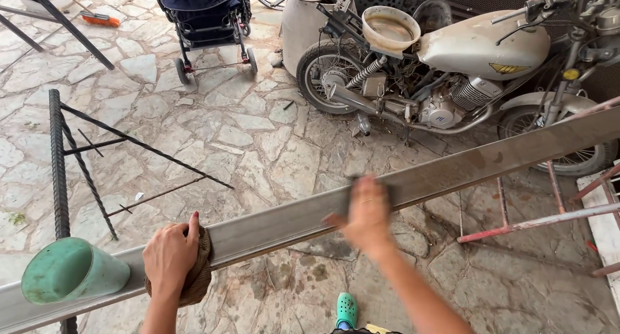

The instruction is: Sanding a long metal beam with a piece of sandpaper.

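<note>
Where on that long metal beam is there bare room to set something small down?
The beam is bare from the right hand to its far end. It is crowded between the green cup and the left hand, which presses a brown cloth.

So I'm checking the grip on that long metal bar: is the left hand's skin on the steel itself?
Apart, mostly: the head view shows the left hand pressing a brown cloth against the metal bar, cloth between palm and steel.
</note>
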